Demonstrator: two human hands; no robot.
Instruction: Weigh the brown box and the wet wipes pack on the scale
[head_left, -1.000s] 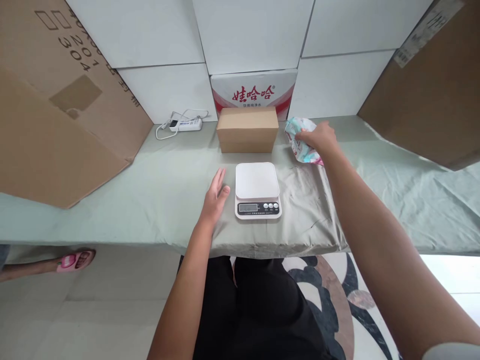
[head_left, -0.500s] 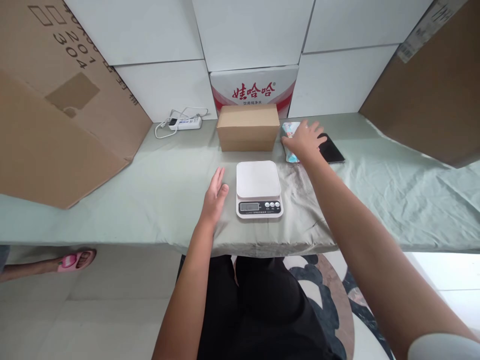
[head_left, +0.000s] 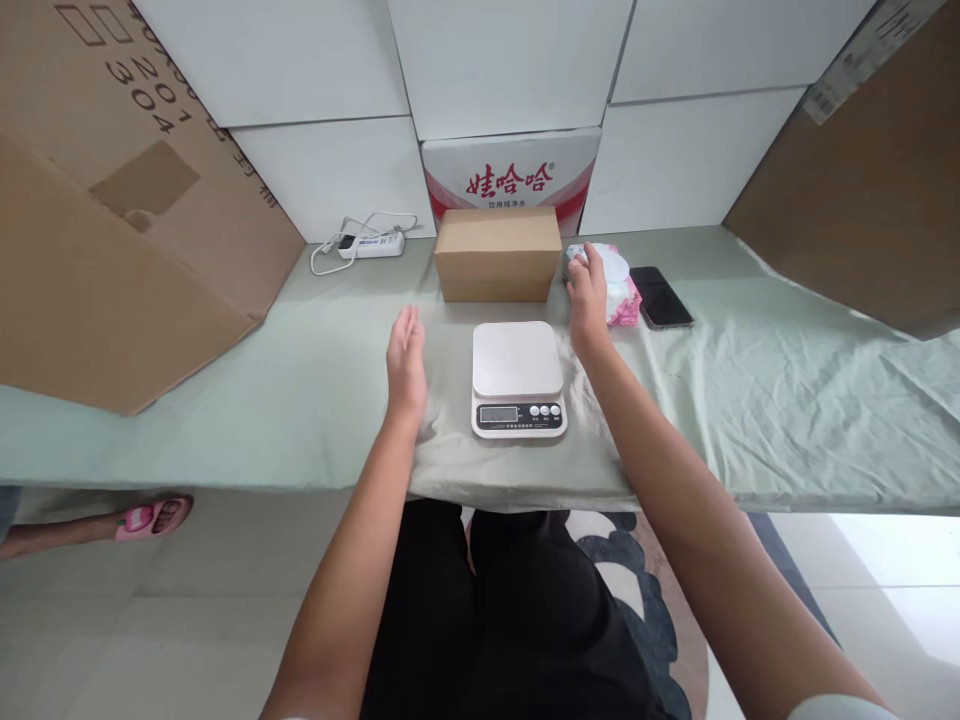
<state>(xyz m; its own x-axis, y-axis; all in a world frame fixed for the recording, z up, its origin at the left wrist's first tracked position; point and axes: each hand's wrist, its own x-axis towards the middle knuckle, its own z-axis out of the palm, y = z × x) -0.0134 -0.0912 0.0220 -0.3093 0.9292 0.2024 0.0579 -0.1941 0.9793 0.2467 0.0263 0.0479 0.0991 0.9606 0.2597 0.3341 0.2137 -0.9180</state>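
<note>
A white wall (head_left: 510, 60) of large panels closes off the back, and a pale floor (head_left: 210, 620) spreads below, dark-and-white patterned at the right. Between them runs one long table (head_left: 330, 390) under a light green cloth, wrinkled toward the right and the front edge. Two big cardboard sheets stand on it: a left sheet (head_left: 112, 260) printed with numbers, and a right sheet (head_left: 870, 200) bearing a label. The person's two legs (head_left: 495, 620), in black, show below the front edge.

One white box (head_left: 512, 165) with red lettering stands against the wall, one brown carton (head_left: 498, 255) before it. One kitchen scale (head_left: 517, 365), its plate bare, sits nearer the person, between the hands. Two hands: the left hand (head_left: 406, 365) is empty, fingers straight and together, left of the scale; the right hand (head_left: 589, 295) has loosely bent fingers, not clamped on anything, over the left side of one soft packet (head_left: 621, 290) — whether it touches cannot be told. The packet lies right of the carton. Beside it lies one dark phone (head_left: 661, 298). At the left, one power strip (head_left: 375, 245) lies with its white cord (head_left: 390, 214). One foot in a pink sandal (head_left: 161, 517) rests at the far left.
</note>
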